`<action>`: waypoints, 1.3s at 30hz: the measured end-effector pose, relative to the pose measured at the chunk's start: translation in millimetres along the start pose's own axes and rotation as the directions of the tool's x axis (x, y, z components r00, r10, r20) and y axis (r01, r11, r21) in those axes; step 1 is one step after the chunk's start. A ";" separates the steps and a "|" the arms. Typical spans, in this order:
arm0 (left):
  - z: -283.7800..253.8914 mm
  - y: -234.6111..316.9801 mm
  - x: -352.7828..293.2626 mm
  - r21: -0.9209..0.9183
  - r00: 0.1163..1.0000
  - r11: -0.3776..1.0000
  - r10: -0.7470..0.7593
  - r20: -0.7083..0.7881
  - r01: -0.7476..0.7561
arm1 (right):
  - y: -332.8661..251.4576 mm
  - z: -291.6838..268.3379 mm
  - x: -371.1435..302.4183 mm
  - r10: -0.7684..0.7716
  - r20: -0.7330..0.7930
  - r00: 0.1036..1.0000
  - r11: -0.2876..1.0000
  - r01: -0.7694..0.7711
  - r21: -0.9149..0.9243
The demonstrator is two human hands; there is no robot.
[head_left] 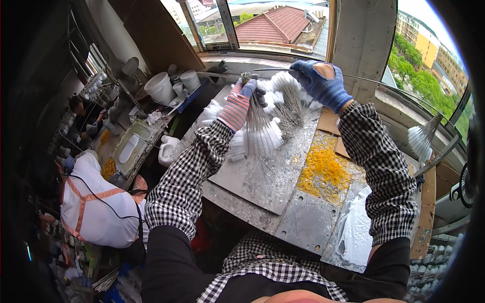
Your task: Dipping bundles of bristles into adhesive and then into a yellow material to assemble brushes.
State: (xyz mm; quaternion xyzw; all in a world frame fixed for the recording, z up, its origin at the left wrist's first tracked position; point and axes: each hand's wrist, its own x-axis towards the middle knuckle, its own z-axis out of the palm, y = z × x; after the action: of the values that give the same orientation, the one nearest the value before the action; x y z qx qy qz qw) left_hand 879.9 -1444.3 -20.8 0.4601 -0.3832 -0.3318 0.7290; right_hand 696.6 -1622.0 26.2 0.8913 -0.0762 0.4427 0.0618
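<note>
My left hand (pixel 241 103), in a striped glove with grey fingertips, is closed round a bundle of thin wire-handled brushes (pixel 262 136). Their white bristles fan out downward over the grey board, and the gathered wire ends stick up above the fist. To the right, my right hand (pixel 321 83), in a blue knitted glove with an opening on its back, hovers over the far end of the board with fingers curled together; what they hold, if anything, is hidden. Between and below the hands lies a loose pile of similar brushes (pixel 290 108), wires crossing each other.
Yellow rubber bands (pixel 326 169) lie heaped right of the board (pixel 242 182). White sheeting (pixel 354 227) covers the near right corner. White buckets (pixel 160 88) stand far left. A brush bundle (pixel 423 137) hangs at the right by the window. Another person (pixel 98 202) sits at the left.
</note>
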 end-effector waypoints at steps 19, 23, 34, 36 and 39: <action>21.1 -16.5 -18.3 0.879 0.762 0.315 0.643 0.078 -0.356 | -14.4 -30.6 -14.7 -0.142 -0.069 0.988 0.984 0.148 0.096; 21.4 -23.2 -16.3 0.653 0.894 0.668 0.448 0.032 -0.358 | -19.8 -34.0 -12.8 -0.110 0.006 0.994 0.992 0.109 0.063; 20.0 -13.7 -16.1 0.659 0.971 0.732 0.239 -0.013 -0.171 | -14.3 -35.0 -12.2 -0.091 0.172 0.981 0.995 0.084 0.050; 38.5 2.1 -27.0 0.175 0.987 0.981 0.062 0.151 -0.088 | -16.3 -44.8 -12.0 -0.074 0.200 0.977 0.997 0.073 0.012; 43.6 4.4 -27.0 0.344 0.988 0.932 0.076 0.134 -0.118 | -13.1 -35.9 -3.2 -0.146 0.210 0.967 0.989 0.136 0.061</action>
State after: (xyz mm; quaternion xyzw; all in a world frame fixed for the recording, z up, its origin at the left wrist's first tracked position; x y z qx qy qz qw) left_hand 829.7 -1438.3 -11.2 0.5427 -0.5009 -0.2485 0.6268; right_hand 669.2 -1602.6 44.6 0.9380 -0.0086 0.3406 0.0640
